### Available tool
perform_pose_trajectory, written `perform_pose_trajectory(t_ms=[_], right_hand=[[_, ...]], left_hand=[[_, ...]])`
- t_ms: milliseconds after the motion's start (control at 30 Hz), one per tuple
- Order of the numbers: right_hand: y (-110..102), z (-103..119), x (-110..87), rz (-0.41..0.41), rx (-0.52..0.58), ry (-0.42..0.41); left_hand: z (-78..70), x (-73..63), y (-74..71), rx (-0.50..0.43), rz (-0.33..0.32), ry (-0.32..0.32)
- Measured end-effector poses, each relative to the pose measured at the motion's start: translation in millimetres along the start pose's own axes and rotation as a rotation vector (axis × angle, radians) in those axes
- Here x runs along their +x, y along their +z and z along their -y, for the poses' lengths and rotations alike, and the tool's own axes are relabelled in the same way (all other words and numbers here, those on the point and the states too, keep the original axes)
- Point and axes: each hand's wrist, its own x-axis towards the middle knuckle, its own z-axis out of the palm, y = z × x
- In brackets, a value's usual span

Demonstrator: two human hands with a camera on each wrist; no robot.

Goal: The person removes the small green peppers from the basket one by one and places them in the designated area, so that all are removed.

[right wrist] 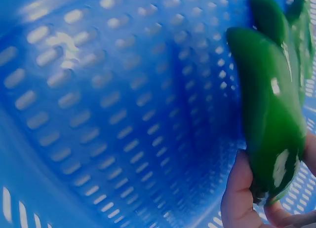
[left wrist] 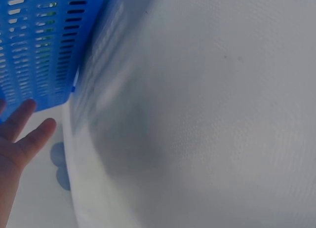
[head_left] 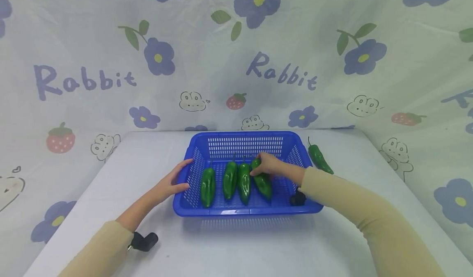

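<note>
A blue perforated plastic basket (head_left: 251,212) holds several green chili peppers lying side by side. In the head view, my right hand (head_left: 270,164) reaches into it and grips the rightmost green pepper (head_left: 263,186) near its stem end. The right wrist view shows the thumb and fingers on either side of that pepper's stem end, with its pointed end away from the hand. Nearest to it lies another pepper (head_left: 244,184). My left hand (head_left: 168,185) rests at the basket's left rim, fingers spread and fairly straight, also visible in the left wrist view.
One more green pepper (head_left: 320,159) lies on the white table (head_left: 148,154) just right of the basket. Black wrist devices (head_left: 145,241) hang at both forearms. Behind the table hangs a patterned curtain (head_left: 207,72) with flowers and rabbits.
</note>
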Motion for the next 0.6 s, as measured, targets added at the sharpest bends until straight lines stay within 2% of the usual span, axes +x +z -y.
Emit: perform_pose_trajectory(t_ms=[400,600], right_hand=[[-20,3,-3.3,0.024,0.144,0.003],[-36,8,-11.0,0.023,0.157,-0.019]], left_hand=[[1.2,-0.4,0.1,0.006,-0.007,-0.003],[-0.9,-0.8,0.7,0.007,-0.002,-0.006]])
